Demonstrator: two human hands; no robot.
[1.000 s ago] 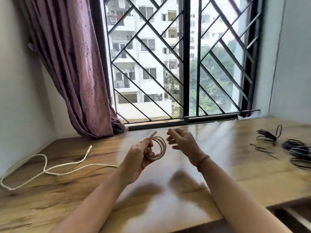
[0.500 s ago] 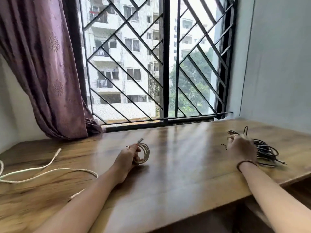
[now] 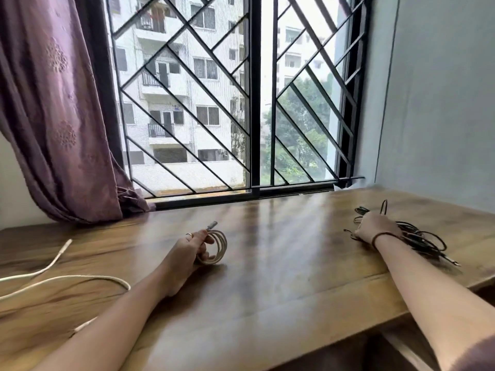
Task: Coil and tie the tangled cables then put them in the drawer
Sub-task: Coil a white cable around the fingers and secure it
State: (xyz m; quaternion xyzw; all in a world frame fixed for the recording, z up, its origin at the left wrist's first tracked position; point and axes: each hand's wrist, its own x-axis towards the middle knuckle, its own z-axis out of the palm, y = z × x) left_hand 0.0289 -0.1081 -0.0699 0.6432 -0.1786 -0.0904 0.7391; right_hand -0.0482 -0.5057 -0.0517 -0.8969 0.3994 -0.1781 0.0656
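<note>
Currently, our left hand rests on the wooden desk with its fingers curled through the coiled white cable, holding the coil upright; the metal plug projects above the fingers. Loose white cable trails across the desk's left side. Our right hand lies on the tangled black cables near the desk's right edge, fingers curled around several strands. A purple curtain hangs beside the barred window.

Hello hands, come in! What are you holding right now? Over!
Left hand holds the white cable coil. Right hand grips the black cables on the desk. Loose white cable left. Nothing blocking.
</note>
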